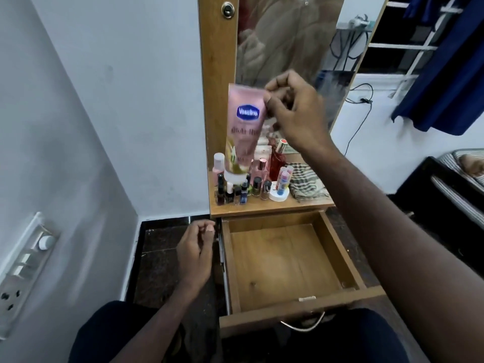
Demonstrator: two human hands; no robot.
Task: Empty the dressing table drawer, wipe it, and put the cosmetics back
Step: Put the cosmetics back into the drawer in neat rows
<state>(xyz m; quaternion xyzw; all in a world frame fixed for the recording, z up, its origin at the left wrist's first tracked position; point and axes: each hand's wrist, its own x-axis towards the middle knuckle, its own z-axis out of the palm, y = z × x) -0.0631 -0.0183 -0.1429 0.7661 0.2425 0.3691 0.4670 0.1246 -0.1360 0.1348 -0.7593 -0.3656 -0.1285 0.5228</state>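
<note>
Your right hand (293, 111) is raised at the centre of the frame, in front of the mirror (288, 43), and its grip is closed on the pink tube (245, 127): thumb and fingertips pinch the flat crimped end at the tube's upper right corner, the other fingers curled in behind. The tube hangs cap down (the label reads Vaseline), its white cap (235, 176) just above the bottles at the back of the tabletop (262, 205). Your right forearm runs from the lower right corner up to the hand, wrist bent so the back of the hand faces you.

Your left hand (195, 252) sits lower, left of centre, just beside the left wall of the drawer (353, 260). Its fingers are loosely curled with the tips near the thumb, and it holds nothing that shows; I can't tell whether it touches the drawer rail.

The drawer is pulled out toward you below the tabletop, and only its bare wooden floor shows inside. On the tabletop, the nail polish bottles (235, 191) stand in a cluster at the left, a red bottle (276, 161) behind them, lip balm sticks (284, 179) in a white holder, and a checked cloth (306, 184) lies bunched at the right.
</note>
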